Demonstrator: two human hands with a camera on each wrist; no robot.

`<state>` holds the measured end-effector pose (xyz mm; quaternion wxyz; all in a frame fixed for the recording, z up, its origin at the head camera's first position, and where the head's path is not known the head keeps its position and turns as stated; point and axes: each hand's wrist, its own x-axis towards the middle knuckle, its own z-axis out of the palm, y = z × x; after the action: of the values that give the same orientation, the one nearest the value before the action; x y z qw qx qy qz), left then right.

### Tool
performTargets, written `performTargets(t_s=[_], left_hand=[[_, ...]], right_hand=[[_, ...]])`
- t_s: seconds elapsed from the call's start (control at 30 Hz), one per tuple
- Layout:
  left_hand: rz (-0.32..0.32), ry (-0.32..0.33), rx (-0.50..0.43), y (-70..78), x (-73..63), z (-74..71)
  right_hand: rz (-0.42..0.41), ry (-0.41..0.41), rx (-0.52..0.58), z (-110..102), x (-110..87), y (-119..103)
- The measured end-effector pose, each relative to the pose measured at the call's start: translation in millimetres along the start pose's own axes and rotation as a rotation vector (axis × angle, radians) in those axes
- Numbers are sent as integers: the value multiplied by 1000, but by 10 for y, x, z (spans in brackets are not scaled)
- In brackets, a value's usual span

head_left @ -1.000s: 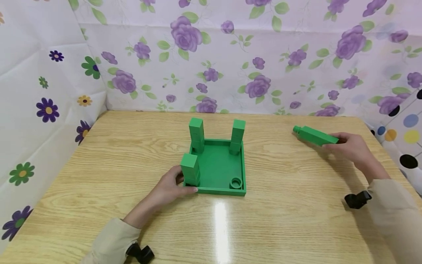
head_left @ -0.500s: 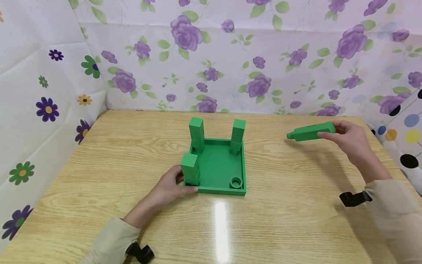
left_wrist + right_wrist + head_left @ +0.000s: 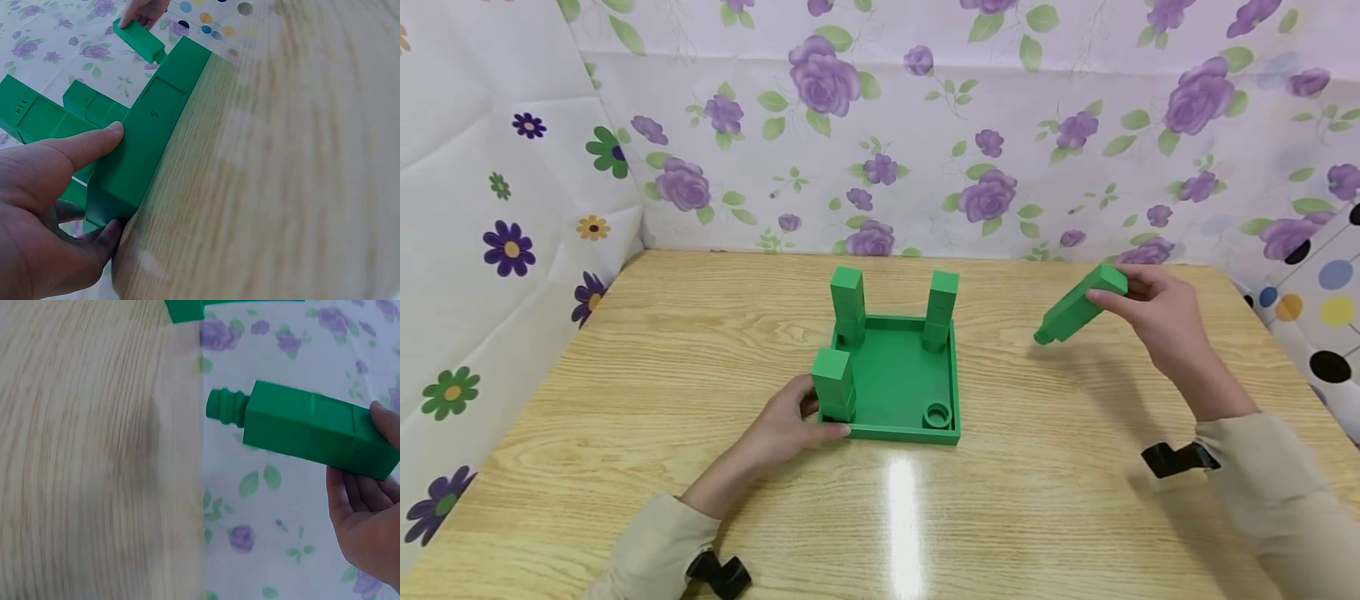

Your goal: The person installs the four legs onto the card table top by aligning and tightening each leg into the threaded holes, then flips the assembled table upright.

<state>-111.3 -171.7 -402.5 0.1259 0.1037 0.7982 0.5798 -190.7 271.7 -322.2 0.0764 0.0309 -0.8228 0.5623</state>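
Observation:
A square green tray (image 3: 897,375) with low walls lies on the table. Green square posts stand upright at three of its corners: back left (image 3: 847,304), back right (image 3: 942,308) and front left (image 3: 832,383). At the front right corner is a round threaded socket (image 3: 937,415). My left hand (image 3: 790,425) grips the tray's front left corner, thumb on the front wall beside the post. To the right, my right hand (image 3: 1161,325) pinches a loose green post (image 3: 1078,308) by its square end. Its threaded tip (image 3: 226,407) points down and left, above the table.
The wooden table (image 3: 700,317) meets a flowered cloth (image 3: 925,150) at the back. More patterned cloth (image 3: 512,208) hangs on the left. Black wrist cameras, one on the left sleeve (image 3: 718,575) and one on the right sleeve (image 3: 1180,458), sit low over the table.
My right hand has lifted the loose post and carried it left, turning its threaded end downward. The left hand and the tray have stayed put.

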Motion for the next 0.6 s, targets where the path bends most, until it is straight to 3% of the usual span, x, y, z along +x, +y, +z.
performTargets(t_s=[0.27, 0.6], left_hand=[[2, 2, 13, -2, -1, -5], [-12, 11, 11, -4, 3, 3]], right_hand=[[-95, -70, 349, 268, -106, -192], [-147, -187, 302, 624, -300, -428]])
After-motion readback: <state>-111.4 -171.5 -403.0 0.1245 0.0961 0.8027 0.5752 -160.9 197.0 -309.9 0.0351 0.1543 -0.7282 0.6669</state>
